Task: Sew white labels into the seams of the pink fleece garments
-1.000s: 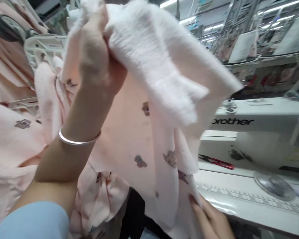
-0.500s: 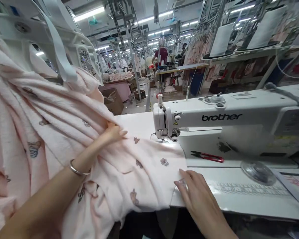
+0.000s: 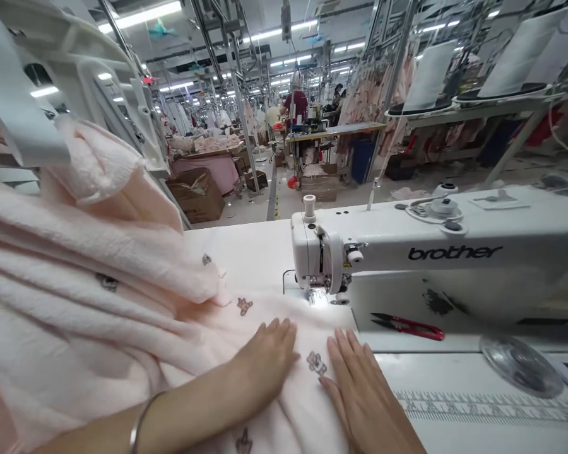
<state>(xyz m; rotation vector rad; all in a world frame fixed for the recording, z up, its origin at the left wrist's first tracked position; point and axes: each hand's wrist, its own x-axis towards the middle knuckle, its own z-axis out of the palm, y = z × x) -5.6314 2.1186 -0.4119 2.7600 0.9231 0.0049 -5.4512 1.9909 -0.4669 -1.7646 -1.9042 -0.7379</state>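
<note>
Soft pink fleece fabric (image 3: 137, 353) with small printed animal figures spreads over the left of the sewing table, and its far edge reaches the needle area of the white sewing machine (image 3: 407, 246). My left hand (image 3: 267, 362), below a silver bangle, rests palm down on the cloth with its fingers extended. Flat on the fabric's right edge lies my right hand (image 3: 357, 378), fingers stretched toward the presser foot. Neither hand grips anything. The needle itself is too small to make out. Red-handled thread snips (image 3: 409, 326) lie on the machine bed to the right.
A printed ruler strip (image 3: 483, 407) runs along the table front, beside a clear round dish (image 3: 522, 366). White thread cones (image 3: 428, 79) stand behind the machine. At left a pale plastic frame (image 3: 118, 82) holds up part of the cloth. Further back are a cardboard box (image 3: 196, 195) and a person (image 3: 296, 101).
My left hand has come off the bunched cloth and moved right and nearer, now flat on it. My right hand has shifted from the fabric's corner onto its surface. The view has turned slightly.
</note>
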